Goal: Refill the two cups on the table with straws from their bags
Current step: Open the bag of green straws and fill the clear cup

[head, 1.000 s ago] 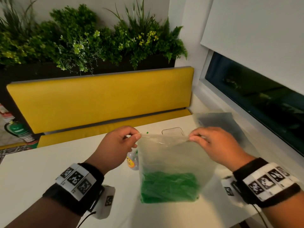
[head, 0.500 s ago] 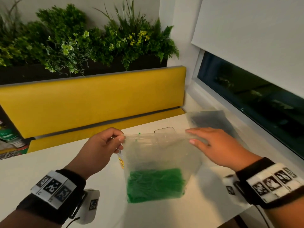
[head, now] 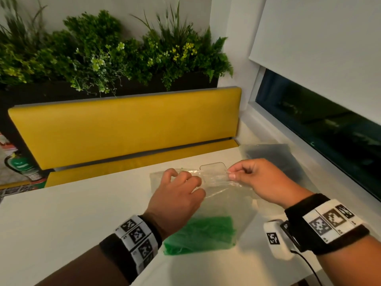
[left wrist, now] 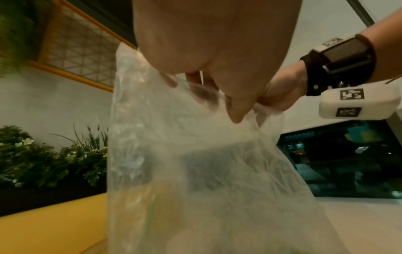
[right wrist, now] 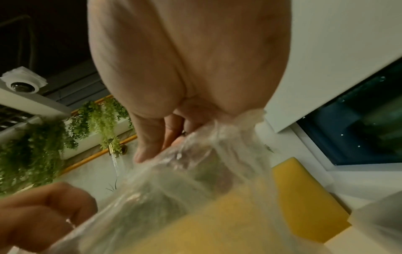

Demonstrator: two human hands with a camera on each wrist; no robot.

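Since half a second ago the left hand (head: 177, 200) has slid from the bag's left corner to its middle, fingers curled over the rim; the right hand (head: 260, 180) now pinches the mouth. Each grip holds the thin, crinkled clear bag (head: 231, 203), above the white desk (head: 61, 223), green straws (head: 203, 234) bunched at its bottom. A second, darker bag (head: 274, 156) lies beyond by the window.

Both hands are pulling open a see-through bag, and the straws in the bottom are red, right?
Not red. The head view shows the straws at the bottom of the bag are green. The left hand and right hand do hold its top.
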